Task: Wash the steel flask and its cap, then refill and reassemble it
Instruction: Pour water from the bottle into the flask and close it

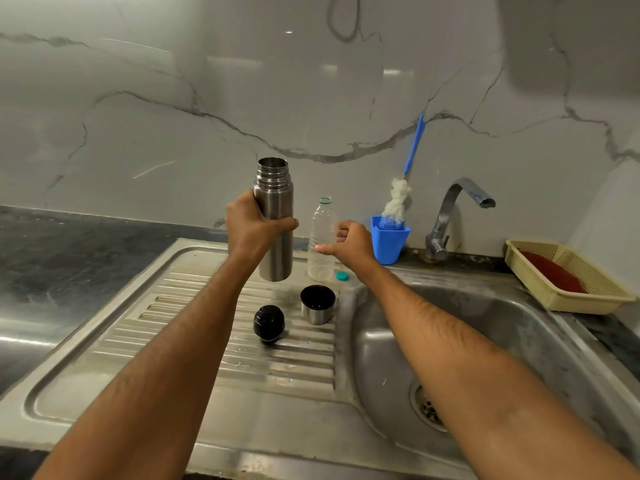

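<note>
My left hand (254,225) grips the open steel flask (274,192) around its middle and holds it upright above the ribbed draining board (194,306). My right hand (348,242) is spread beside a clear plastic water bottle (320,258) without a lid, thumb and fingers reaching round it; contact is unclear. The flask's black stopper (269,322) lies on the draining board. Its steel cup cap (317,304) stands mouth up just right of the stopper. A small teal bottle lid (342,276) lies by the bottle's foot.
The sink basin (502,341) with its drain (427,407) is at the right, under a steel tap (453,216). A blue cup (389,242) holds a blue-handled bottle brush (398,199). A yellow basket (568,277) with a red scrubber sits far right. Dark counter lies left.
</note>
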